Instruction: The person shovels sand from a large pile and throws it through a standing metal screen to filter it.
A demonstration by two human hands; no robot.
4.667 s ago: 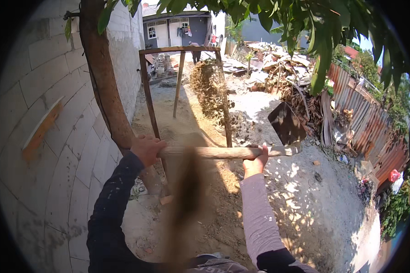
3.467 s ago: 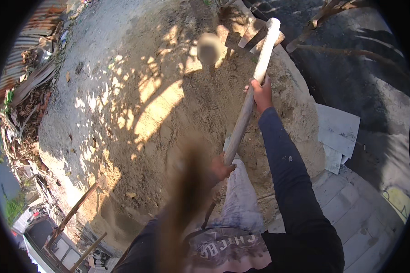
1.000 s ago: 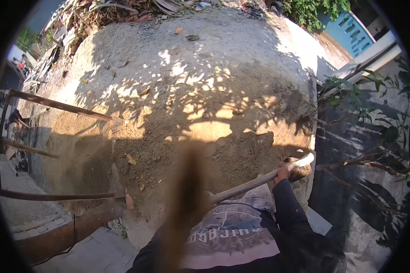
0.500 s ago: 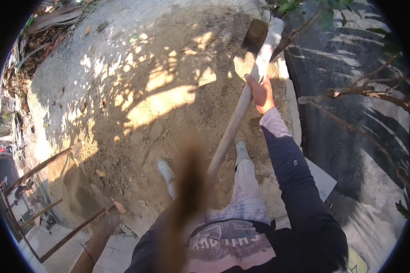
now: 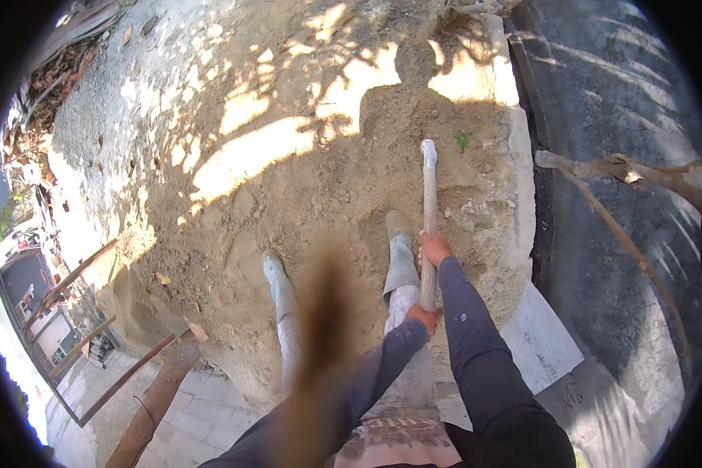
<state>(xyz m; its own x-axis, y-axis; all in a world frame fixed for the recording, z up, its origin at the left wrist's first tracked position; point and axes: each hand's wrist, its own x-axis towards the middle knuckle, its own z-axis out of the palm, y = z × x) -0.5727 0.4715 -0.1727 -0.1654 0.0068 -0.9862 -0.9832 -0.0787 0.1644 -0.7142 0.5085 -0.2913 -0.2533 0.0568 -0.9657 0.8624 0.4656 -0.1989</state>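
A hoe's pale wooden handle (image 5: 429, 191) points away from me over bare brown soil (image 5: 320, 195). Its far end is whitish, and the blade cannot be made out now. My right hand (image 5: 435, 248) is wrapped round the middle of the handle. Closer to my body, my left hand (image 5: 424, 317) grips the same handle, beside my right leg. My grey-green boots, the left boot (image 5: 273, 265) and the right boot (image 5: 399, 242), stand on the soil.
A pale concrete edge (image 5: 522, 179) borders the soil on the right, with a dark slope beyond. A bare branch (image 5: 616, 168) juts in there. A whitish board (image 5: 542, 343) lies near my right arm. Wooden poles (image 5: 129, 378) and a trunk (image 5: 152, 405) are at lower left. A brown blur covers the lower middle.
The hoe has swung down from its raised position at upper right toward the soil before me. My right hand has come nearer my body, and my left hand has come into view.
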